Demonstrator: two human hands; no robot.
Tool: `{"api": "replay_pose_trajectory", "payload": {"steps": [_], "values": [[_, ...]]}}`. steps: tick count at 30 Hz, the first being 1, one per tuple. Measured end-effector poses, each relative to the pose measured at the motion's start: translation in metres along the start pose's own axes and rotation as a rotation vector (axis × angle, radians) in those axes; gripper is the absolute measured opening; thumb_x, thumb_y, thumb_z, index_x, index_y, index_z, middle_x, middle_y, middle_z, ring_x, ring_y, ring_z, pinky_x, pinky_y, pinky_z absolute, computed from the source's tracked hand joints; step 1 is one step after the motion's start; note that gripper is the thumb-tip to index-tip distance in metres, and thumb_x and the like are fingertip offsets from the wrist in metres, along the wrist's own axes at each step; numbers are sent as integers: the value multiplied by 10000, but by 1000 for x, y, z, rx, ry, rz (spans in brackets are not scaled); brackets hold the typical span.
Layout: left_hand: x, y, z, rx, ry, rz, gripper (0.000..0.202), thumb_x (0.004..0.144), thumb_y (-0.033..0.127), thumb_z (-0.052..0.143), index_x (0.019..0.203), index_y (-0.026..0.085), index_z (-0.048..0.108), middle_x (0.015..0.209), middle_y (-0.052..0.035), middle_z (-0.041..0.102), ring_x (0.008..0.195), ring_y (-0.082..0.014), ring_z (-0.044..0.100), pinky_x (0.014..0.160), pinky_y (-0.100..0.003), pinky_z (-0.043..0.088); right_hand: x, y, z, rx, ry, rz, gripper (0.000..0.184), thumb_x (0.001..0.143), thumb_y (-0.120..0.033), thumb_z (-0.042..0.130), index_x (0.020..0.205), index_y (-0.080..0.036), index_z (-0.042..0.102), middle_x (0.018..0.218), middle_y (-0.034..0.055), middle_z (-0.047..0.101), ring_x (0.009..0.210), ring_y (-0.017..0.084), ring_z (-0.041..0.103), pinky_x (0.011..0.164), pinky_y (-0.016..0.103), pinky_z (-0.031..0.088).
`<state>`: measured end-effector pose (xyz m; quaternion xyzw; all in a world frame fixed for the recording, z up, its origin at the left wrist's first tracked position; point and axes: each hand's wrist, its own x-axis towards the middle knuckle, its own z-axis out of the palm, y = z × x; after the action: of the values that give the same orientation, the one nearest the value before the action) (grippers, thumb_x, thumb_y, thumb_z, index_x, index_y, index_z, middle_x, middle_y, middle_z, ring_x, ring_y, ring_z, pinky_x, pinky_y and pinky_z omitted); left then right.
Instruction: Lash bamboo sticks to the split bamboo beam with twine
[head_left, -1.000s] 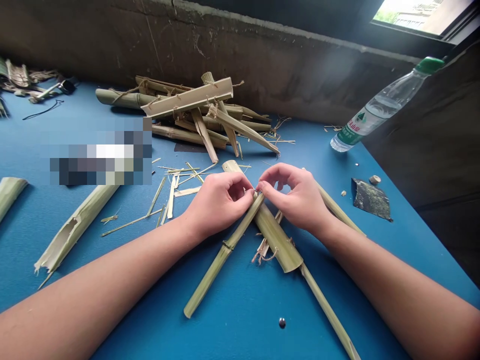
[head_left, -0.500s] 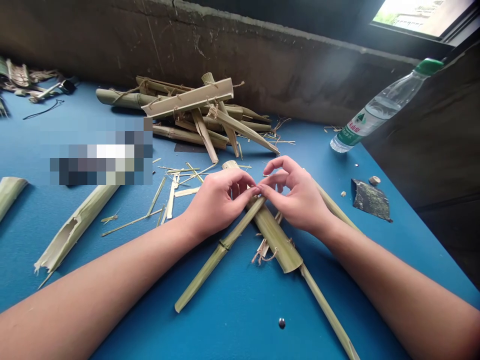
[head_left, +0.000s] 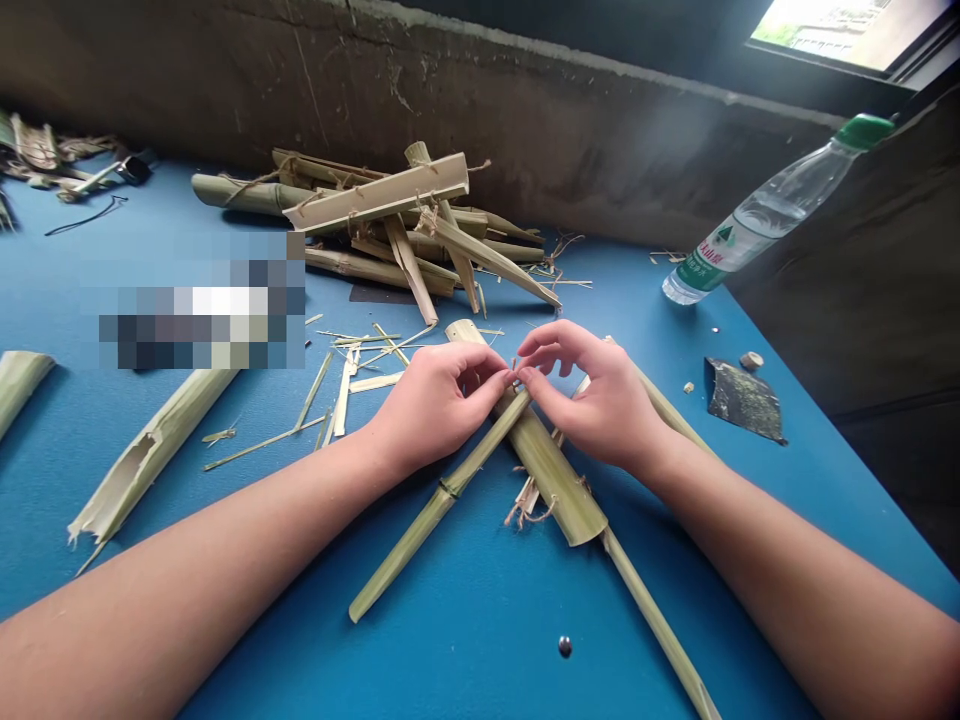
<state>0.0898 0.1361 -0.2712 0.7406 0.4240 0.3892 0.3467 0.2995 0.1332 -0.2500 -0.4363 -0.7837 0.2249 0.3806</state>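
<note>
My left hand (head_left: 435, 405) and my right hand (head_left: 600, 395) meet fingertip to fingertip over crossed bamboo pieces on the blue table (head_left: 480, 620). Both pinch a thin brown twine (head_left: 515, 377) where a slim bamboo stick (head_left: 427, 515) meets a thicker split bamboo piece (head_left: 559, 480). A second slim stick (head_left: 652, 620) runs from under the thick piece toward the near right. Frayed twine ends (head_left: 525, 512) hang beside the thick piece.
A heap of tied bamboo pieces (head_left: 390, 225) lies at the back by the concrete wall. A split bamboo length (head_left: 150, 450) and splinters (head_left: 337, 390) lie at left. A plastic water bottle (head_left: 765, 215) leans at right, with a dark scrap (head_left: 742, 400) near the table's right edge.
The slim stick's near end has swung a little to the left. My right fingers opened slightly and then closed back to the pinch; both hands stay at the crossing.
</note>
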Motion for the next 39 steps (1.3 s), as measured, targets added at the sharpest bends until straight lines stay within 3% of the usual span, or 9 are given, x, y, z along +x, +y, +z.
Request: {"api": "replay_pose_trajectory", "payload": {"steps": [4,7,14,24,31,39], "values": [[-1,-1,0,-14,-3,4,200,999,294,695,946,154,827,760,-1,729,639,-113,543,591,-262,422,-2,-1,-1,-247,1,-234,194,921,-82,714,1038,-228,767,946,18,795,865,226,660,882,398,521],[-1,-2,1,-17,1,12,205,997,294,692,944,149,826,747,0,718,639,-113,536,588,-260,418,-2,-2,-2,-318,-17,-277,167,947,-118,705,1039,-223,796,954,38,813,860,252,653,876,426,531],[0,1,0,1,11,36,165,970,267,699,880,156,781,726,6,679,640,-115,526,596,-262,410,-2,-8,-3,-290,-23,-158,147,938,-152,714,995,-252,806,942,38,787,871,254,676,881,431,532],[-1,4,0,13,13,39,190,997,292,687,921,162,802,783,-15,734,654,-127,560,628,-276,442,-2,-8,-1,-264,-1,-78,113,967,-161,704,923,-225,786,965,59,668,927,241,656,863,400,525],[-2,4,1,6,22,-4,209,993,318,705,911,159,814,765,-9,739,642,-123,563,617,-273,442,-2,-2,2,-301,-86,-15,193,1071,-191,598,917,-198,713,1025,89,689,1025,281,606,941,449,475],[-2,5,2,-53,26,-31,184,967,303,720,902,155,806,766,-15,733,652,-124,557,625,-270,444,-2,-3,2,-283,-93,23,199,1057,-198,633,871,-211,701,986,72,704,994,274,607,920,444,460]]}}
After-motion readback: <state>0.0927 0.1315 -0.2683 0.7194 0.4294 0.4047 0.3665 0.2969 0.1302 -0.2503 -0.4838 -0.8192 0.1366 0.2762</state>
